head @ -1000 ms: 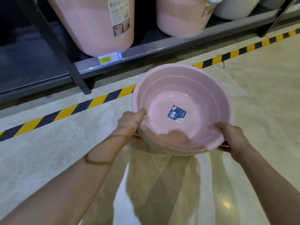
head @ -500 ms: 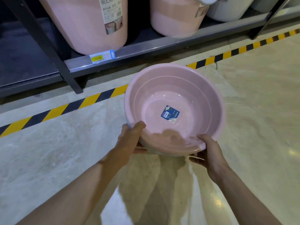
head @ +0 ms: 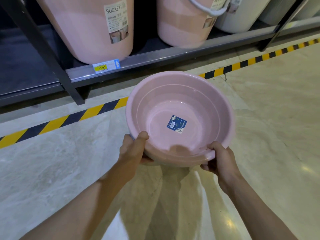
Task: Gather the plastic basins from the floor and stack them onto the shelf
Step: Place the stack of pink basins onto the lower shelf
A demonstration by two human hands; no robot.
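A round pink plastic basin [head: 194,101] with a blue label on its bottom hangs in the air above the floor, tilted towards me. A second rim shows under its near edge, so it seems nested in another basin. My left hand [head: 134,148] grips the near left rim, thumb over the edge. My right hand [head: 220,158] grips the near right rim the same way. The dark metal shelf [head: 155,57] runs across the top of the view, just beyond the basin.
On the shelf stand two large pink buckets [head: 90,26] and a white bucket [head: 242,19]. A dark shelf post [head: 52,61] comes down to the floor at the left. Yellow-black tape [head: 72,116] runs along the beige marble floor before the shelf.
Both hands have slid along the rim towards its near edge, the right one most. The basin sits closer to the shelf front, and the shelf looms larger.
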